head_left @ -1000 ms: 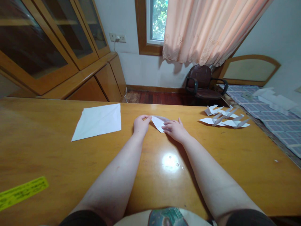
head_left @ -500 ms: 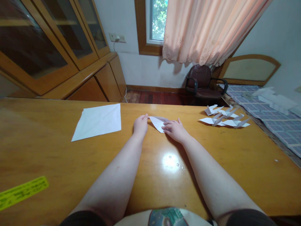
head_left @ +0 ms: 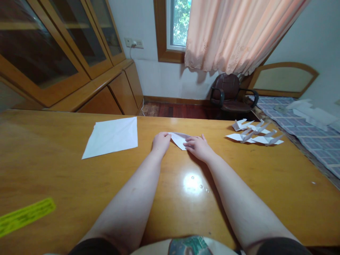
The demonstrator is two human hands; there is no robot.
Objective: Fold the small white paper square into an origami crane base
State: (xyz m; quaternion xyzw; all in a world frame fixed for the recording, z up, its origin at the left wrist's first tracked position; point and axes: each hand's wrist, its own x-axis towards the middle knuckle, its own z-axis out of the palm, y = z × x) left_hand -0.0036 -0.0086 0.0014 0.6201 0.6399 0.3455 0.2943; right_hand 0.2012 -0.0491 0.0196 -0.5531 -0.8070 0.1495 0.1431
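A partly folded piece of white paper (head_left: 177,140) lies on the wooden table between my hands. Its left tip is pinched by my left hand (head_left: 161,141), whose fingers are closed. My right hand (head_left: 198,147) rests on the right part of the same paper, fingers stretched out over it and pressing it flat. The fingers cover much of that right end. To the left lies a larger flat sheet of white paper (head_left: 113,138) with faint creases. Several folded paper cranes (head_left: 255,132) stand in a group at the right, near the far edge.
The table (head_left: 111,184) carries a yellow label (head_left: 26,216) at the near left. Small droplets (head_left: 201,186) sit near the middle. Beyond the far edge are a wooden cabinet (head_left: 106,95), a dark office chair (head_left: 228,90) and a bed (head_left: 297,120) on the right.
My left hand has shifted slightly right along the paper's left tip, and its fingers have curled in more. My right hand stays in place on the paper. The view has moved a little.
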